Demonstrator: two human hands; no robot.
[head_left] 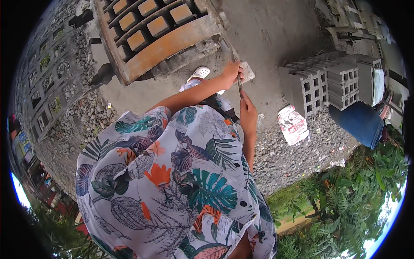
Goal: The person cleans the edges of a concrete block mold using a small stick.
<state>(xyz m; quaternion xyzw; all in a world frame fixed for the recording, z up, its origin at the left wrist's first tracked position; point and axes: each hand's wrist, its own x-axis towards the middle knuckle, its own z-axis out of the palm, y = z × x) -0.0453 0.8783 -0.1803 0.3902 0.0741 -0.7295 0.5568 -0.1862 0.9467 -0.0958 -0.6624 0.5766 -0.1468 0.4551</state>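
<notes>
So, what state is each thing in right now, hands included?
Left hand: closed around the thin tool
Right hand: at the tool's near end, grip unclear
Thin tool: held, slanting
Concrete blocks: stacked, hollow cells showing
Printed sack: crumpled, lying on the ground
Gridded frame: stained orange-brown
White clog: worn on a foot

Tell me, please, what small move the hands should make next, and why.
I'd perhaps slide the left hand a little farther along the dark shaft, away from the right hand: both hands are close together on it, so a wider hold might steady it.
</notes>
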